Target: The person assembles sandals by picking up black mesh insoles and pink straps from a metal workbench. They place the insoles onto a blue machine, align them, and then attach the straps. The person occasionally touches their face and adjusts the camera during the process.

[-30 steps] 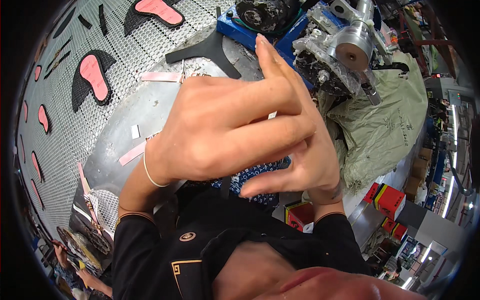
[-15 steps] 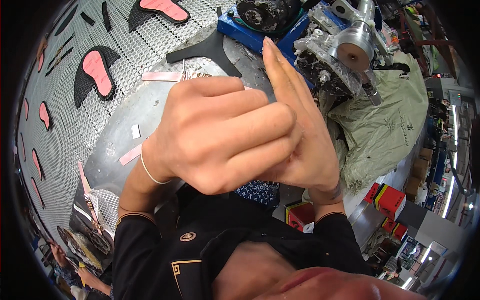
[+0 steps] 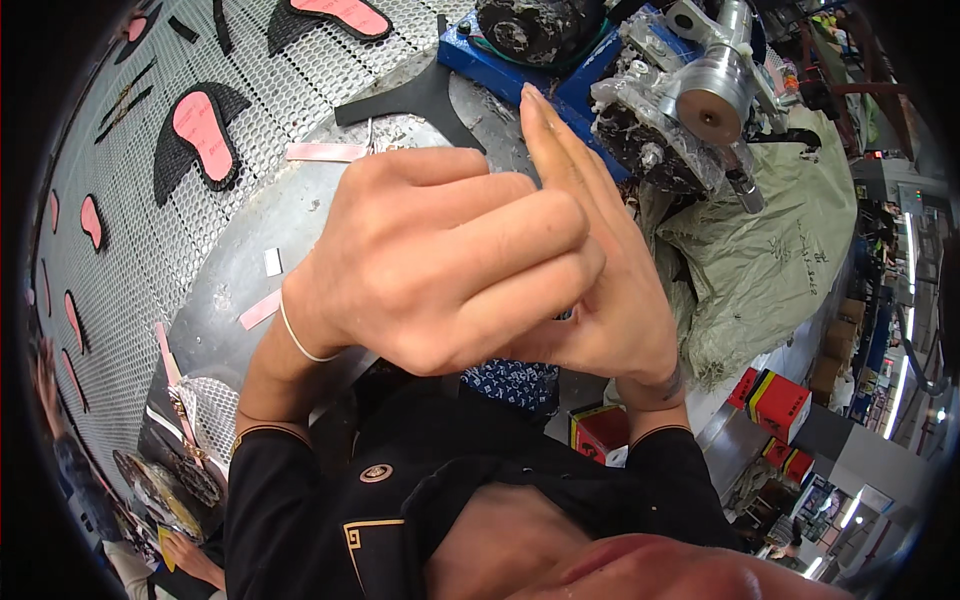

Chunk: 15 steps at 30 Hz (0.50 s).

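My left hand (image 3: pixel 440 265) is raised close to the camera, its fingers curled into a fist with a thin white band on the wrist. It presses into the palm of my right hand (image 3: pixel 600 290), whose fingers stand straight and together, pointing up. Whatever lies between the two hands is hidden. Just below them a dark blue patterned piece (image 3: pixel 515 382) shows; I cannot tell whether either hand touches it. Both black sleeves come in from the lower edge.
Under the hands is a grey metal worktable (image 3: pixel 250 240) with pink strips (image 3: pixel 325 152). A perforated mesh (image 3: pixel 130 200) at left carries black-and-pink insole shapes (image 3: pixel 200 135). A blue machine with a metal cylinder (image 3: pixel 705 95) stands behind, a grey-green sack (image 3: pixel 770 250) and red boxes (image 3: pixel 775 400) at right.
My left fingers have curled tighter into a fist against the right palm. Both hands have come a little nearer the camera, and the blue patterned piece is more covered.
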Available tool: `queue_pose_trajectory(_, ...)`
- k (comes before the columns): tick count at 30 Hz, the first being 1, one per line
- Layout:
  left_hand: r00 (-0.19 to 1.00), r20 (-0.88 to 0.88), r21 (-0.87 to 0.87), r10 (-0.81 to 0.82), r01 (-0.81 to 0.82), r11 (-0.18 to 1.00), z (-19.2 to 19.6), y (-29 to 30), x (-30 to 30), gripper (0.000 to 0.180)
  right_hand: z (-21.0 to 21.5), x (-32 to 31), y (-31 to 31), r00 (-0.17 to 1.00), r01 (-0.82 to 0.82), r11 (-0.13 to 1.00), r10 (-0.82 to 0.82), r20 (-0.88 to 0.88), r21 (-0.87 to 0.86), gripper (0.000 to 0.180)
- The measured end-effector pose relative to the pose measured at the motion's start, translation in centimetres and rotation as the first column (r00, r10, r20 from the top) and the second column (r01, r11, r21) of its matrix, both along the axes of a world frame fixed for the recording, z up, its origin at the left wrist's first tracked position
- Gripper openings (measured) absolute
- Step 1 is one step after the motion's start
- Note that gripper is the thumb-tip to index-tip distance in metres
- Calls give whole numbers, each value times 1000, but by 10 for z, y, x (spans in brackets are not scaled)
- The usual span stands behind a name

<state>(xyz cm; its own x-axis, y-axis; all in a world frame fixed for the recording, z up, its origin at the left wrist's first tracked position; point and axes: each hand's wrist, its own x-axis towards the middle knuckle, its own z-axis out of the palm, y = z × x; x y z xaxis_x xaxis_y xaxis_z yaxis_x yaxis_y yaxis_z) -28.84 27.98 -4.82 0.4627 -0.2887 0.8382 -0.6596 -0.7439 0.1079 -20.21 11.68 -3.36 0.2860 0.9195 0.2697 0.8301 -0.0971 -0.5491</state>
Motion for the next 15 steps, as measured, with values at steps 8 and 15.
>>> queue_pose_trajectory(8,998,56,-69,17,-13,998,-2,-1,1,26,0,-5,1,999,-1,999,3,-49,44,119)
queue_pose_trajectory(15,996,61,-118,66,-59,991,-2,7,5,26,2,-5,1,998,9,999,-7,-67,32,113)
